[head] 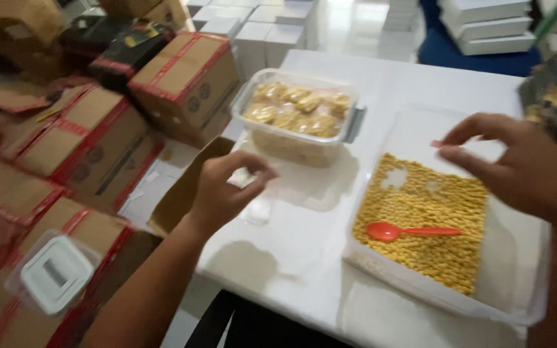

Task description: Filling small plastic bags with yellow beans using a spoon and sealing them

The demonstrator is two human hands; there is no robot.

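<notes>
The left hand [224, 187] hovers over the left edge of the white table [304, 225], fingers curled narrow around a small clear plastic bag [253, 193]. The right hand [517, 167] hangs above the far right part of a big clear tray [420, 290], thumb and forefinger pinched on a tiny pink strip [436, 144]. The tray sits along the table's right edge and holds yellow twisted snacks [420, 225] with a red spoon [407, 231] lying on them. Near the far left corner stands a clear tub [298, 116] of packed snacks. Cardboard boxes [85, 142] crowd the floor beside the table.
</notes>
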